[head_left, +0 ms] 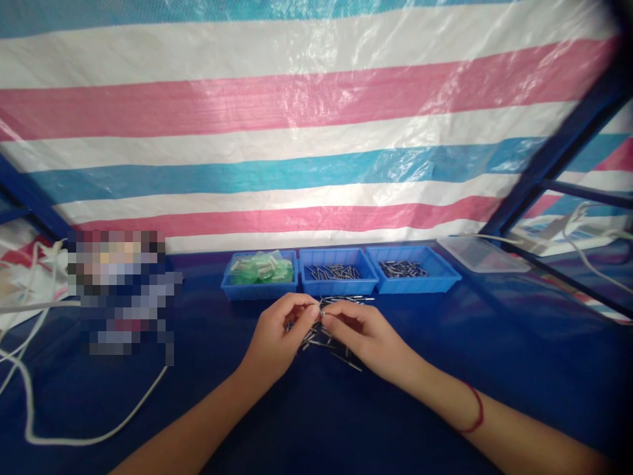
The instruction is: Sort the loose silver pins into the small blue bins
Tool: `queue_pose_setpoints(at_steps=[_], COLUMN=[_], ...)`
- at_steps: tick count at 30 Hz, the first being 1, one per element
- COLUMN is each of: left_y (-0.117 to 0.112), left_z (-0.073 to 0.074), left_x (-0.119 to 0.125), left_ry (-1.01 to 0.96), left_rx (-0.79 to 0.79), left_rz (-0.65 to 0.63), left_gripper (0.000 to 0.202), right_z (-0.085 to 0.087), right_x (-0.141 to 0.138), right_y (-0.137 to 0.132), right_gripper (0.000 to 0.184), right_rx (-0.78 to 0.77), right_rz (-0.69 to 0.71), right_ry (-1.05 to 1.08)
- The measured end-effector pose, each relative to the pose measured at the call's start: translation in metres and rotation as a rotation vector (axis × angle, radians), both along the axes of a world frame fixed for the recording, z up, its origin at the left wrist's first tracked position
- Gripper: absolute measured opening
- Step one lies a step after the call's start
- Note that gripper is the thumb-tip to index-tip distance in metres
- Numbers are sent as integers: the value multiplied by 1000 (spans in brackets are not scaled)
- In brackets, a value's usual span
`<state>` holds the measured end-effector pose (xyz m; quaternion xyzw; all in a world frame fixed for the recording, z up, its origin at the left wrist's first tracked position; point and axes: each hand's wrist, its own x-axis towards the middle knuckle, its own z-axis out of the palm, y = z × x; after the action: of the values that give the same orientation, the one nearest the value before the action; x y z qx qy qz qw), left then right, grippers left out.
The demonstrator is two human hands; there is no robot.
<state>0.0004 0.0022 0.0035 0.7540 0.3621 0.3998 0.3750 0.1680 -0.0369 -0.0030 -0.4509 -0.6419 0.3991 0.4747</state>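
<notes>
My left hand (279,333) and my right hand (361,333) meet over a small heap of thin metal pins (329,343) on the dark blue table. Both hands have their fingers curled in a pinch, fingertips almost touching, and together they grip a small pin-like part between them. Behind the heap stand three blue trays: the left tray (260,288) holds green-tinted plastic pieces, the middle tray (336,285) and the right tray (413,282) hold more metal pins. A red string circles my right wrist.
A clear plastic lid or tray (482,256) lies at the back right. White cables (30,396) loop over the table's left side, near a blurred-out patch. A striped tarpaulin forms the back wall, with blue frame bars (554,165) at right.
</notes>
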Motion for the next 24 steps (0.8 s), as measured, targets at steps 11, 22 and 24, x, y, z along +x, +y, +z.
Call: queue_pose_setpoints(at_steps=[11,22,24], left_y=[7,13,13], left_z=[2,12,12], left_x=[-2,-17,-18], left_ry=[173,648,707], left_rx=[108,439,440], left_rz=[-44,-229,-249], left_gripper=[16,21,25], right_z=[15,28,21], right_x=[14,105,120], right_y=[1,38,45], right_gripper=[18,18,22], right_rx=[317,295,267], right_rz=[-166,-842,-890], right_ry=[-231,-595,-761])
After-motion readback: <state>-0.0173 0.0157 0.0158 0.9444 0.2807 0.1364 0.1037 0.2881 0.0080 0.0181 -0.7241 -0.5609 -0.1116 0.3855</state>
